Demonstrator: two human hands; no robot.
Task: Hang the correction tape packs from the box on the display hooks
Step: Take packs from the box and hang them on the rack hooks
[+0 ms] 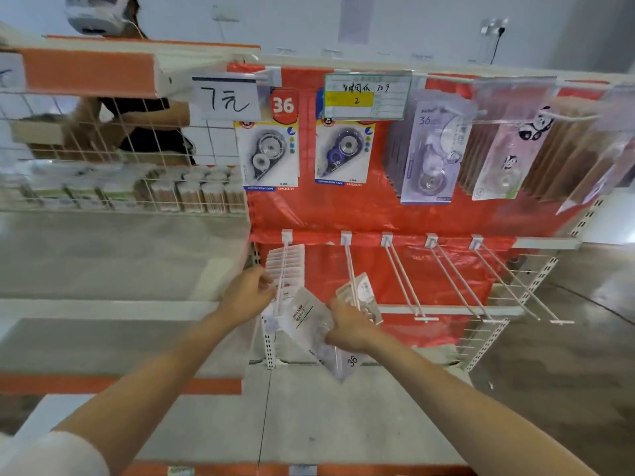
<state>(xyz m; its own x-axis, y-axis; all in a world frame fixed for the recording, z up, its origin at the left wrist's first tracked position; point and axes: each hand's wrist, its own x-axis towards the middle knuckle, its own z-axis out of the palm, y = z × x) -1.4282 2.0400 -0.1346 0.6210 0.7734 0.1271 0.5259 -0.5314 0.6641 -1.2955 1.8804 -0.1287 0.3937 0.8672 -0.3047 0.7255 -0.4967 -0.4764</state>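
Red backing [360, 211], blurred packs [309, 324]

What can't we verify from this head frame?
- Source box: not in the head view.
- Clear plastic correction tape pack: lower part covered by the right hand; print too blurred to read.
- Left hand grip: fingertips hidden behind the white packs on the leftmost lower hook.
- Pack on the second white hook: whether it is threaded is unclear.

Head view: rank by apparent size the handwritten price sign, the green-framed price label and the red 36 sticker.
1. Green-framed price label and handwritten price sign: near alike in size, so not ranked against each other.
2. Red 36 sticker, clearly smallest.
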